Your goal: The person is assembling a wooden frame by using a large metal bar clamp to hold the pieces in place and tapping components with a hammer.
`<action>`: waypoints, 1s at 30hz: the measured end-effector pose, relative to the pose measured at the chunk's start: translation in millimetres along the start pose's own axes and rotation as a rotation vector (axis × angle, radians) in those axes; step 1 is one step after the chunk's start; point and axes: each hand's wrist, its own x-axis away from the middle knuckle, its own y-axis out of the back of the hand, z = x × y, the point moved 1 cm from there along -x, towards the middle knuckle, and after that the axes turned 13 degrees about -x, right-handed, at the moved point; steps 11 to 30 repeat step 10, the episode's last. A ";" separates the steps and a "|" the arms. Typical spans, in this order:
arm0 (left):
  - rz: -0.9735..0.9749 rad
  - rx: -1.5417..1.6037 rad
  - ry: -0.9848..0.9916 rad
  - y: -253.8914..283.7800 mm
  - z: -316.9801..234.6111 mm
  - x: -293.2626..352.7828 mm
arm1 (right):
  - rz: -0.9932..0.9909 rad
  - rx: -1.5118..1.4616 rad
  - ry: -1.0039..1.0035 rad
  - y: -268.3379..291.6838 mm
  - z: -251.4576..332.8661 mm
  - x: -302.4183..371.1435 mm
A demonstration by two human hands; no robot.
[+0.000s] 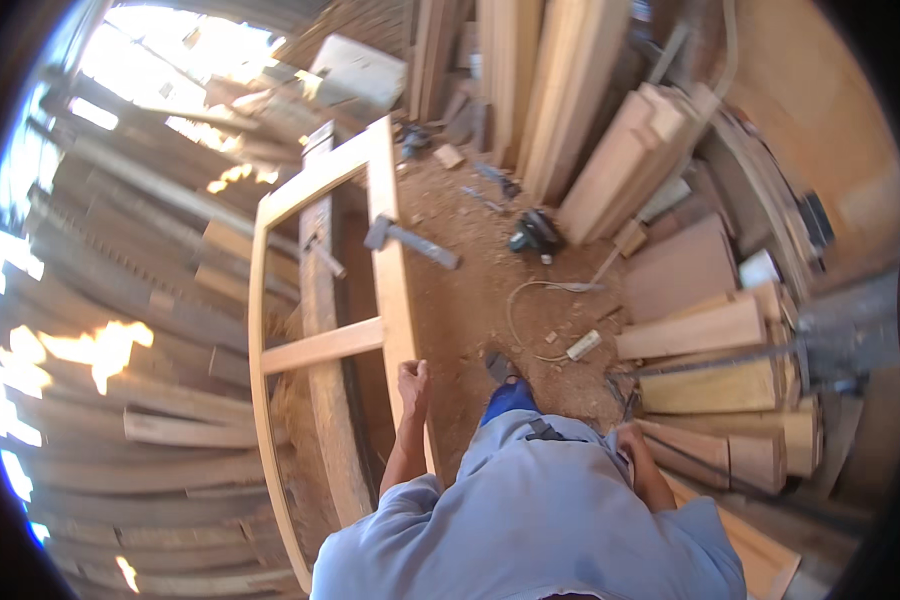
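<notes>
My left hand (413, 382) is closed, held over the right-hand rail of a pale wooden frame (395, 290). Whether it touches the rail, and what its fingers hold, I cannot make out. My right hand (630, 438) is beside my waist, against the grey-blue shirt, its fingers mostly hidden. The frame, with one crossbar (322, 345), rests on a long, rough beam (328, 400). Across its right rail lies a grey, hammer-like tool (410, 242). A smaller hammer (324, 256) is on the beam, inside the frame's outline.
Sawdust and wood scraps cover the floor, with a dark green power tool (536, 232) and a pale power strip (583, 345) on a cord. Tall timbers (570, 100) lean at the back. Cut boards (710, 385) are piled on the right, and long planks (170, 400) are stacked on the left.
</notes>
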 end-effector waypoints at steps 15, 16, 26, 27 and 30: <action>-0.122 -0.078 0.616 50.2 103.1 -88.1 | -0.086 -0.928 -0.258 149.7 55.3 -107.6; -0.122 -0.078 0.616 50.2 103.1 -88.1 | -0.086 -0.928 -0.258 149.7 55.3 -107.6; -0.122 -0.078 0.616 50.2 103.1 -88.1 | -0.086 -0.928 -0.258 149.7 55.3 -107.6; -0.122 -0.078 0.616 50.2 103.1 -88.1 | -0.086 -0.928 -0.258 149.7 55.3 -107.6; -0.122 -0.078 0.616 50.2 103.1 -88.1 | -0.086 -0.928 -0.258 149.7 55.3 -107.6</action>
